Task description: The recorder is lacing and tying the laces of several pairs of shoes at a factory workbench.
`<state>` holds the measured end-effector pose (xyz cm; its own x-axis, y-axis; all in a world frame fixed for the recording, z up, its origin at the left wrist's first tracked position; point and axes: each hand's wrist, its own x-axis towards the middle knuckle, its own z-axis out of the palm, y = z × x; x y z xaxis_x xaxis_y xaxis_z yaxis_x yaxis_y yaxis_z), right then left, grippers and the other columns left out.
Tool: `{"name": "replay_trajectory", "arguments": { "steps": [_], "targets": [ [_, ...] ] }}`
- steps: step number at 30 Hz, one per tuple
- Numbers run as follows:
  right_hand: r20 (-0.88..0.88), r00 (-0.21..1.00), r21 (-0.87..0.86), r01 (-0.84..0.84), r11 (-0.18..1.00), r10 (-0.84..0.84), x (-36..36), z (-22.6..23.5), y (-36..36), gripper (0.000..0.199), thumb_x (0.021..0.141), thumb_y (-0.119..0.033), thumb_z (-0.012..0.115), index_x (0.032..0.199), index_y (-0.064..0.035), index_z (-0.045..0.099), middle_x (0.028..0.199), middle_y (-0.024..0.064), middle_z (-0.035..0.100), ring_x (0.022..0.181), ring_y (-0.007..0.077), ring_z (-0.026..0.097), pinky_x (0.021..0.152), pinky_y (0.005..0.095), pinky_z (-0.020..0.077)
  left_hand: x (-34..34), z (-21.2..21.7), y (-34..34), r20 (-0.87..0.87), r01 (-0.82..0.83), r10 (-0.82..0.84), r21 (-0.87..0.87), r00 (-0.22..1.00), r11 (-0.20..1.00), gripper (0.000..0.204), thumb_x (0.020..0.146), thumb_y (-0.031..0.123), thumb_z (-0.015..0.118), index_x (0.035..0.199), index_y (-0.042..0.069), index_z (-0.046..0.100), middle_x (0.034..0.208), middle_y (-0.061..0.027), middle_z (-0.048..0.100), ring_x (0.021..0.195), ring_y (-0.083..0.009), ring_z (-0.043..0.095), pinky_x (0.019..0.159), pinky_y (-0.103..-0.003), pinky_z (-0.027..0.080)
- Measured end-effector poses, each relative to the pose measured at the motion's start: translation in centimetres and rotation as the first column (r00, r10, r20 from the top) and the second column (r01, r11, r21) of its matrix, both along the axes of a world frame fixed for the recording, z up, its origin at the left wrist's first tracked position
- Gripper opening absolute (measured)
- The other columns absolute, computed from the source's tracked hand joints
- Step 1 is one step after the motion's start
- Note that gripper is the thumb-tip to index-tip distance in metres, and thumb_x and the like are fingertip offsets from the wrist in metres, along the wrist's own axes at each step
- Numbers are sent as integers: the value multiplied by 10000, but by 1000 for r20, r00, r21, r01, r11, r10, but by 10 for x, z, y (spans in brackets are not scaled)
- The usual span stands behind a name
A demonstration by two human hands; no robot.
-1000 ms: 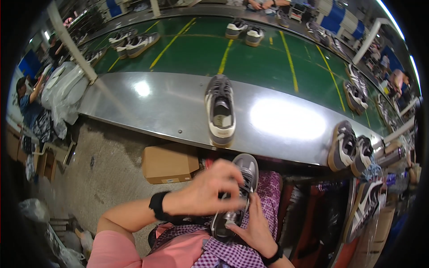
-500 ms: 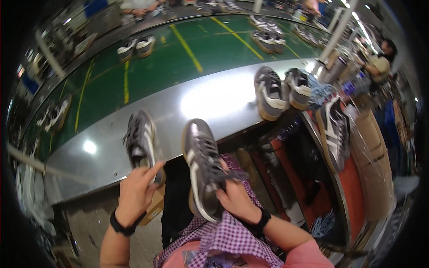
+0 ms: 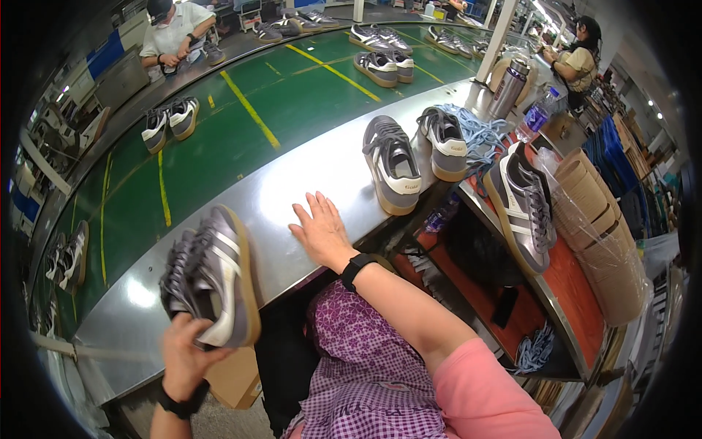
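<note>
A pair of grey sneakers [image 3: 225, 274] with white stripes and gum soles stands side by side at the left of the metal ledge [image 3: 289, 267]. My left hand [image 3: 189, 347] grips them at the heel end, fingers reaching into the shoe opening; the farther shoe is mostly hidden behind the nearer one. Over the bare metal to the right, my right hand [image 3: 324, 233] is open with fingers spread, holding nothing. Beyond it stand a left sneaker [image 3: 393, 164] and a right sneaker [image 3: 443, 143] of the same kind, heels toward me.
Behind the ledge runs a green conveyor belt [image 3: 241, 135] bearing more sneakers [image 3: 170, 121]. At right are blue laces [image 3: 475, 135], a steel flask [image 3: 507, 88], a plastic bottle [image 3: 537, 115] and another sneaker [image 3: 521, 208] on a red-topped shelf [image 3: 570, 293]. Co-workers [image 3: 179, 36] sit across the belt.
My right hand has let go of the sneaker it held and moved forward over the ledge. That shoe now stands beside the other at left, in my left hand's grip. The view has shifted rightward.
</note>
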<state>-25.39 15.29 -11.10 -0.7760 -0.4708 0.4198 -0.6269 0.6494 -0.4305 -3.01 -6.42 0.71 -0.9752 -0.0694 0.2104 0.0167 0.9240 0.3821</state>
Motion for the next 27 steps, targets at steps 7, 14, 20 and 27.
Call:
{"name": "replay_trajectory", "arguments": {
  "steps": [7, 14, 20, 27],
  "targets": [
    [-25, 999, 20, 45, 999, -44, -1, 2, -6, 440, 900, -323, 580, 1265, -80, 541, 1355, 215, 461, 1311, 394, 358, 1090, 473, 277, -134, 7, -137, -168, -187, 145, -269, 975, 945, 560, 561, 214, 840, 1060, 48, 645, 990, -126, 650, 911, -329, 638, 774, -370, 501],
    [-20, 998, -32, 63, 998, -64, -5, 2, 3, 417, 888, -289, 605, 1220, -43, 549, 1317, 216, 479, 1295, 393, 370, 1073, 477, 305, -189, 8, -46, -235, 123, -91, 128, 968, 984, 499, 774, 121, 717, 1244, 48, 566, 1220, -178, 567, 1159, -324, 536, 1009, -375, 403],
    [-70, 995, -108, -73, 991, 66, 6, 28, 27, 360, 815, -187, 648, 1132, -29, 583, 1185, 185, 569, 1180, 356, 484, 1019, 448, 363, -68, -50, 51, -9, 192, -192, 39, 981, 981, 625, 669, 170, 801, 1230, 42, 557, 1328, -198, 468, 1234, -392, 446, 1032, -445, 362],
    [-396, 752, -4, 572, 820, -527, -71, 133, 188, 542, 693, -144, 749, 1203, -91, 574, 1232, 191, 534, 1136, 376, 487, 988, 454, 401, -8, -94, 18, 45, 73, -60, -393, 997, 916, 773, 758, 463, 686, 1345, 24, 439, 1401, -158, 417, 1333, -367, 332, 1079, -518, 239]
  ]
}}
